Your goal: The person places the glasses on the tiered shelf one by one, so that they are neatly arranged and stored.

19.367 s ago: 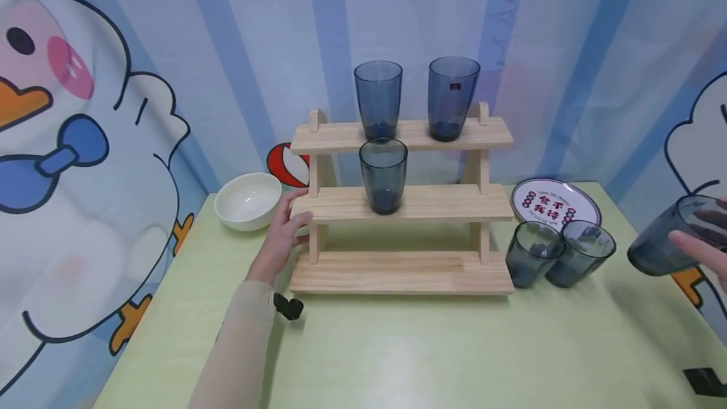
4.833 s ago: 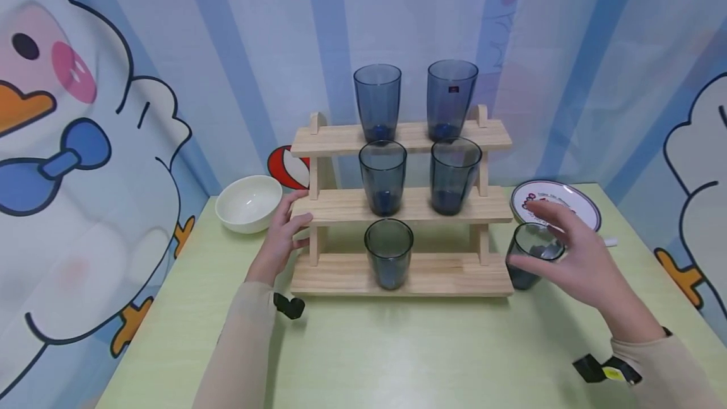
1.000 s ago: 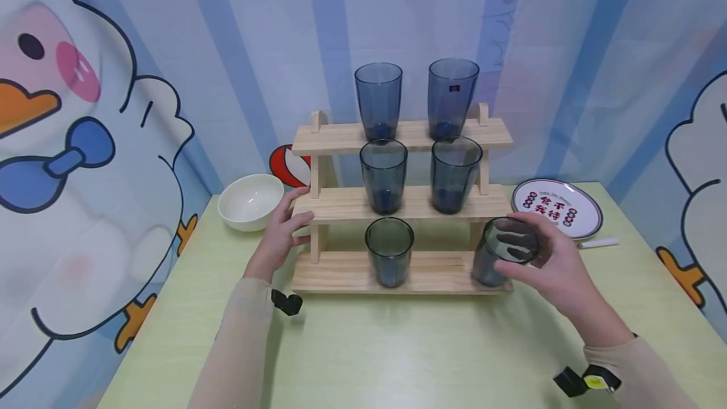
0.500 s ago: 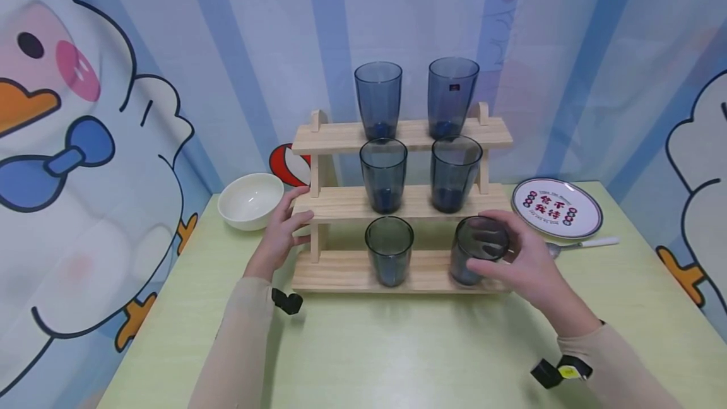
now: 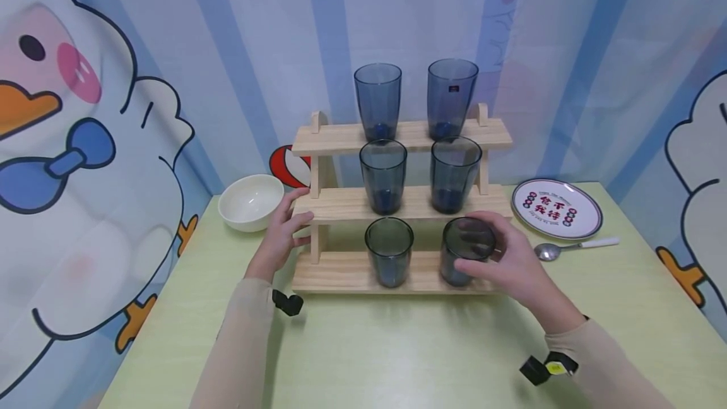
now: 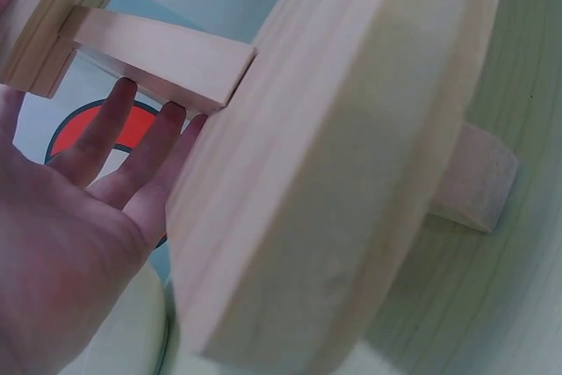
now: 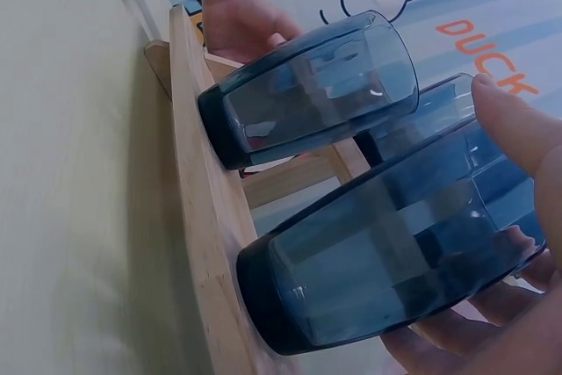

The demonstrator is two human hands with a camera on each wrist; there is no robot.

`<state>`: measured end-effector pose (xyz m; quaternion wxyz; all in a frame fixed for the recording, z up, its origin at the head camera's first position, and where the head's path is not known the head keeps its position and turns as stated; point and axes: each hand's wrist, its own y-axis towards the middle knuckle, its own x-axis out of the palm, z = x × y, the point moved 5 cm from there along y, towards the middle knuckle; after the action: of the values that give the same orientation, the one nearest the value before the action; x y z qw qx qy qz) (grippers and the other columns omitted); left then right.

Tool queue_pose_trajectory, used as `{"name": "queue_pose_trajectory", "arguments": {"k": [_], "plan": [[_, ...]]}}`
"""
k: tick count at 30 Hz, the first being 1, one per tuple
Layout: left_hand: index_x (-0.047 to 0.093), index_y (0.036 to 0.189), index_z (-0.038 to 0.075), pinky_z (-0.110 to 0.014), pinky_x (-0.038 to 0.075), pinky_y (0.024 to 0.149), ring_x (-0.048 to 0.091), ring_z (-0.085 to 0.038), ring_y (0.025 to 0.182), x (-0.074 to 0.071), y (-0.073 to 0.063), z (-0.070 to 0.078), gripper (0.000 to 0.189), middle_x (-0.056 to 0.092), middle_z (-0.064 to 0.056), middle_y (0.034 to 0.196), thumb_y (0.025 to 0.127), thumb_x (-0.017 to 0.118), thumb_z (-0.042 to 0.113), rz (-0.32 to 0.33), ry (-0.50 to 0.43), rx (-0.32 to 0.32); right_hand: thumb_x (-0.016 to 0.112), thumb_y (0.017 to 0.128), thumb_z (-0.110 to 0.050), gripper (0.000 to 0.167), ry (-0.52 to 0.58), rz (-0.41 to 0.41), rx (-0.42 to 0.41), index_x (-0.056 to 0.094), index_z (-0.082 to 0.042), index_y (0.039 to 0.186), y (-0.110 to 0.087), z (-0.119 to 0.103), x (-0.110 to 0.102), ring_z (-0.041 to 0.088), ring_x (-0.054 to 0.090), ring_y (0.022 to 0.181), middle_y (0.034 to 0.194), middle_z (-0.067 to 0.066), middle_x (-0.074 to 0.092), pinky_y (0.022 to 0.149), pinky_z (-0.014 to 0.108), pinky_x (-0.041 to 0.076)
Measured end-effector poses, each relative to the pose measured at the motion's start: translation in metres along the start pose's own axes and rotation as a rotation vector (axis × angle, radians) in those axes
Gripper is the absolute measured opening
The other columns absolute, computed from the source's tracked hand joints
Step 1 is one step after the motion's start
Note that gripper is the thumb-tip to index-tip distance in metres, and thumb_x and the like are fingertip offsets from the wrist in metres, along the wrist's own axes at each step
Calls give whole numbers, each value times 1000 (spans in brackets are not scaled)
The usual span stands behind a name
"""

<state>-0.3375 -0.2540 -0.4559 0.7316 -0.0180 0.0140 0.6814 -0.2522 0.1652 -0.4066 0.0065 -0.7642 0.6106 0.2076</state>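
Note:
A three-tier wooden rack [image 5: 341, 273] stands in the middle of the table. At its left end my left hand [image 5: 276, 238] grips the middle board; in the left wrist view, the fingertips [image 6: 171, 111] touch the upright. My right hand [image 5: 514, 264] holds a blue-grey drinking glass [image 5: 456, 265] upright, its base on the right part of the bottom tier. Thumb and fingers wrap around that glass [image 7: 378, 252] in the right wrist view. Left of it stands a matching glass [image 5: 389, 257]. Two more glasses [image 5: 383, 175] occupy the middle tier, and two [image 5: 378, 100] the top.
A white bowl [image 5: 250, 204] sits behind my left hand. To the rack's right are a printed oval plate [image 5: 556, 223] and a white-handled spoon [image 5: 599, 243]. A cartoon duck curtain [image 5: 272, 49] hangs behind the table [image 5: 386, 352].
Since 19.4 s ago, the right middle glass and both bottom glasses have come onto the rack. In the last second my right hand moves its glass leftward along the bottom tier, uncovering the spoon.

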Motion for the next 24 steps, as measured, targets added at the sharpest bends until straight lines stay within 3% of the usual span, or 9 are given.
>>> {"name": "queue_pose_trajectory", "arguments": {"k": [7,14,24], "plan": [[44,152,33,-66,51,100,54,-44,132,0,-1,1,54,41,-13,158,102,62,25,5,0,2,85,87,-11,69,1,-23,-2,52,-11,148,3,1,4,19,65,113,136,12,62,89,26,55],[44,153,33,-67,50,100,53,-44,133,0,-1,1,55,40,-13,159,102,63,25,1,-4,3,83,90,-12,69,15,-76,23,48,-12,150,4,1,6,29,64,117,139,13,59,90,26,55],[44,153,33,-67,50,100,54,-44,133,1,-1,1,55,40,-13,160,102,62,26,7,-2,1,81,91,-11,69,12,-74,6,47,-11,151,6,-1,8,33,64,118,140,16,59,90,27,55]]}}
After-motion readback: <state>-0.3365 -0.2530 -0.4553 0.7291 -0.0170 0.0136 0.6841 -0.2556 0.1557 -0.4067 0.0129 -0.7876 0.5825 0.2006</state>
